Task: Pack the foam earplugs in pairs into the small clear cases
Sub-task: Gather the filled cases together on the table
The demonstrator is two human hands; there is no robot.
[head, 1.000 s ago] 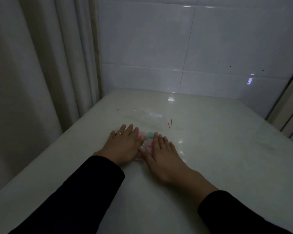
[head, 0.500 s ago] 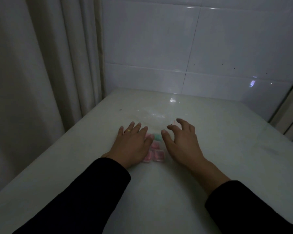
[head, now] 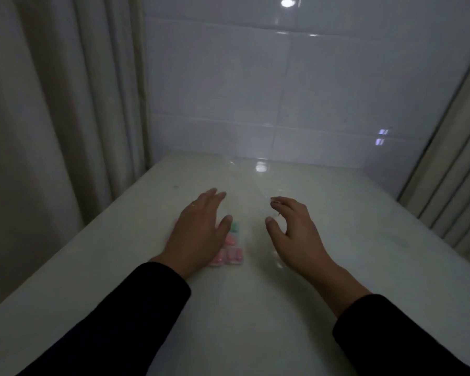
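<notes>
Head view: your left hand [head: 198, 234] is lying flat, fingers straight and together, over the left edge of the clear cases [head: 229, 249] holding pink and green earplugs [head: 233, 255] on the white table [head: 255, 321]. Your right hand [head: 296, 234] is hovering just right of them, fingers loosely curled, gripping nothing I can make out.

No legible text or labels

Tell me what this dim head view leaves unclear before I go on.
- Small clear cases of pink and green foam earplugs: left hand covers part; count unknown.
- Case lids: too dim to tell.
- Right hand: fingers curled; thin red thing by them, too small to identify.
</notes>
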